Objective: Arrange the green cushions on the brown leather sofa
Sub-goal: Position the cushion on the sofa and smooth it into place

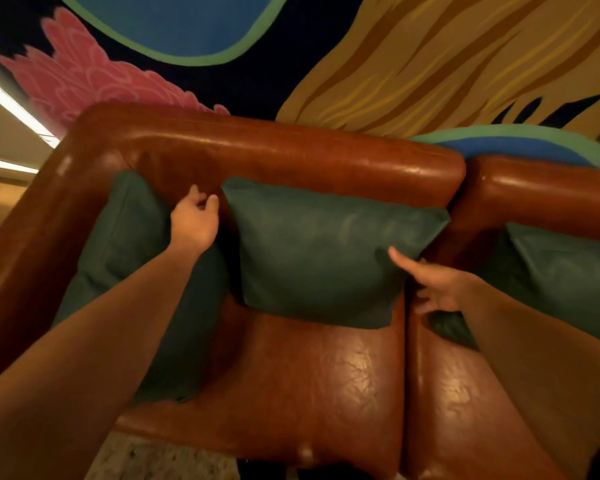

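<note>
A brown leather sofa [291,382] fills the view. One green cushion [319,251] leans upright against its backrest in the middle. A second green cushion [118,244] stands along the left armrest, partly hidden by my forearm. A third green cushion [561,271] lies on the adjoining seat at the right. My left hand [194,220] hovers between the left and middle cushions with fingers loosely curled, holding nothing. My right hand [433,282] is spread open at the middle cushion's lower right corner, the fingertips touching its edge.
A painted wall mural [395,57] in blue, pink and yellow rises behind the sofa. A gap [409,341] separates the two seat cushions. Speckled floor [160,459] shows below the seat's front edge. Bright light strips [11,109] run at the far left.
</note>
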